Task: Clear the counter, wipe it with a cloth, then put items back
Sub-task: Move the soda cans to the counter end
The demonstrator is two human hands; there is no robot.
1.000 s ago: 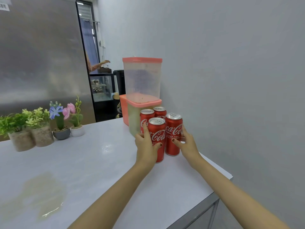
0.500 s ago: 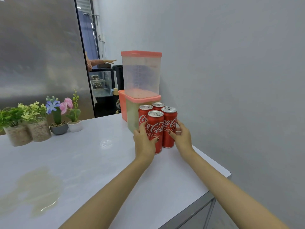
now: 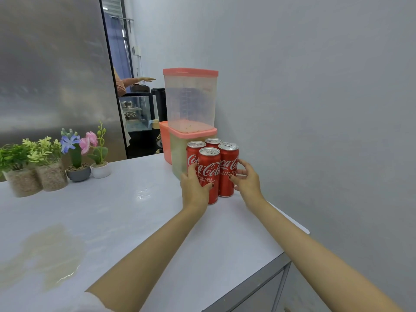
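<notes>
Several red cola cans (image 3: 212, 171) stand in a tight cluster on the white counter (image 3: 135, 221), right in front of the stacked containers near the wall. My left hand (image 3: 194, 188) grips the front can from the left, thumb lying across its label and a finger up between the cans. My right hand (image 3: 247, 181) is at the right side of the cluster with its fingers spread. Only its thumb tip touches the right can.
Two clear containers with pink lids (image 3: 190, 100) are stacked behind the cans, a pink tub (image 3: 165, 143) beside them. Small potted plants (image 3: 54, 161) line the far left. A wet stain (image 3: 51, 251) lies front left. The counter edge (image 3: 292, 224) runs close to the right wall.
The cans have slid back against the containers and closed into a tighter group. My right hand has loosened from the right can and spread its fingers.
</notes>
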